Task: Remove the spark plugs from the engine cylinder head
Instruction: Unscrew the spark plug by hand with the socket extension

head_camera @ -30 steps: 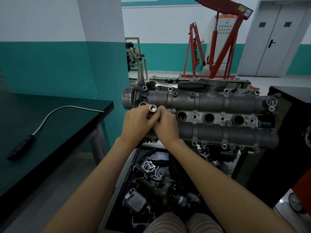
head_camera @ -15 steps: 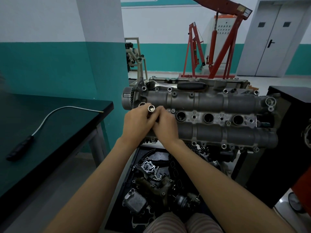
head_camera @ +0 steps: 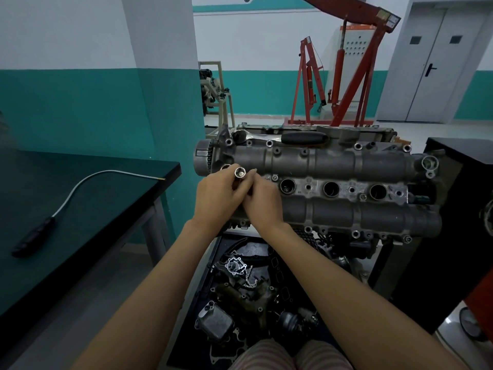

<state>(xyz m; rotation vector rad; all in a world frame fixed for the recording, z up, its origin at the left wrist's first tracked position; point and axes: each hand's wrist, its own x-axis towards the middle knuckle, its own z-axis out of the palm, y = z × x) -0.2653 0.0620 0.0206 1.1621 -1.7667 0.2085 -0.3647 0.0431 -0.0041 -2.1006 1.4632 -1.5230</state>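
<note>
I look down over my two bare arms at an engine cylinder head (head_camera: 333, 188) lying lengthways across the middle of the view. My left hand (head_camera: 217, 198) and right hand (head_camera: 262, 202) meet at its left end, knuckles touching. Both sets of fingers curl around a short metal socket (head_camera: 239, 175), its open round mouth tilted up toward me. The socket sits above the leftmost plug well, which my hands hide. I cannot tell whether a spark plug is inside the socket.

To the right of my hands, three round plug wells (head_camera: 331, 188) lie in a row down the centre of the head, uncovered and well apart from one another. The first looks to have something inside; the other two are too dark to judge.

A ratchet handle (head_camera: 301, 137) with a black grip rests along the far edge of the head.

On my left, a dark workbench (head_camera: 80, 209) ends in a sharp corner near the head's left end, with a strip of floor between. A flexible pickup tool (head_camera: 80, 193) lies on it, its tip reaching the bench edge.

Below the head, a black tray (head_camera: 208, 276) of loose engine parts fills the space in front of my knees. A black cabinet (head_camera: 466, 209) stands tight against the right end. Behind, open floor runs to a red engine hoist (head_camera: 346, 76) and grey double doors (head_camera: 440, 62).
</note>
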